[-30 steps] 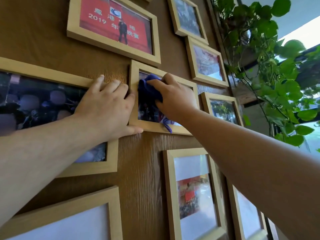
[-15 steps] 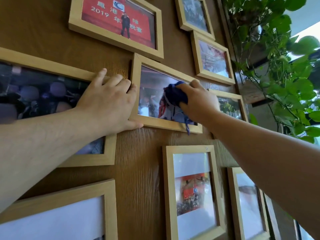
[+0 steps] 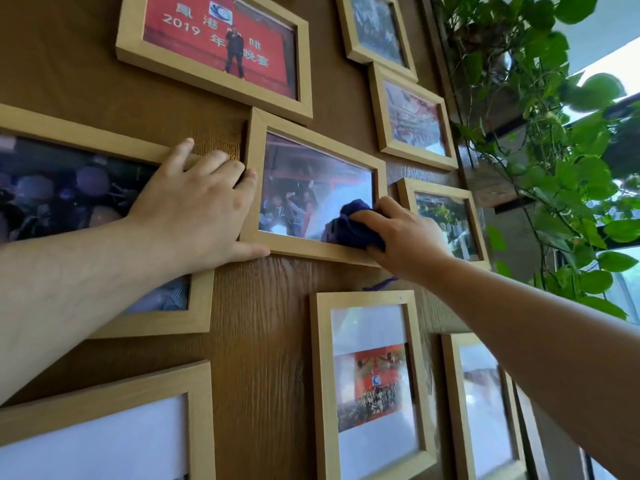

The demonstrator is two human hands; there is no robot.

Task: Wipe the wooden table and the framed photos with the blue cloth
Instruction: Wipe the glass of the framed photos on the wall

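Observation:
A light wooden framed photo (image 3: 254, 174) hangs in the middle of a brown wood-grain wall. My right hand (image 3: 405, 237) presses a bunched blue cloth (image 3: 353, 226) against the lower right corner of its glass. A thread of the cloth hangs below the frame. My left hand (image 3: 197, 209) lies flat on the wall with spread fingers. Its fingertips touch the frame's left edge and its thumb lies along the bottom edge. It also covers a corner of the large frame (image 3: 104, 143) to the left.
Several more framed photos hang around: a red one (image 3: 214, 39) above, smaller ones (image 3: 412, 119) to the right, tall ones (image 3: 370, 382) below. A leafy green vine (image 3: 561, 161) hangs at the right beside a window.
My right hand slid the cloth across the glass from the frame's upper left to its lower right corner. My left hand stayed on the frame's left edge.

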